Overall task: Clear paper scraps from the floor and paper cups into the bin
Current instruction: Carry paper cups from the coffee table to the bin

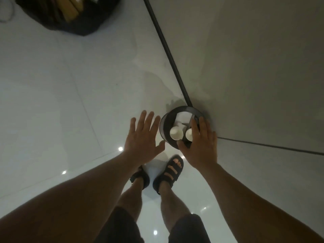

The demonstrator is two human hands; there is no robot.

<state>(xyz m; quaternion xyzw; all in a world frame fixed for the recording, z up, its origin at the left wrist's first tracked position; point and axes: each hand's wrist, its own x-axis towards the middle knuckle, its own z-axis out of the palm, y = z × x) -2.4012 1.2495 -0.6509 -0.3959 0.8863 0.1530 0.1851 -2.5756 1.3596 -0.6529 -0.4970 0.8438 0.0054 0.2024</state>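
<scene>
Head view: paper cups (176,135) and scraps (182,118) inside bin (163,130); left hand (142,139) beside it, right hand (201,142) over it, fingers (195,128) spread, empty. Drop looks done.

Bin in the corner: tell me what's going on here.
A person stands over a small dark bin against the wall. Two paper cups and some white paper already sit inside it. The left grip hovers open beside the bin and the right grip is spread open over its rim; neither holds anything. Whether the right touches the rim is unclear.
</scene>
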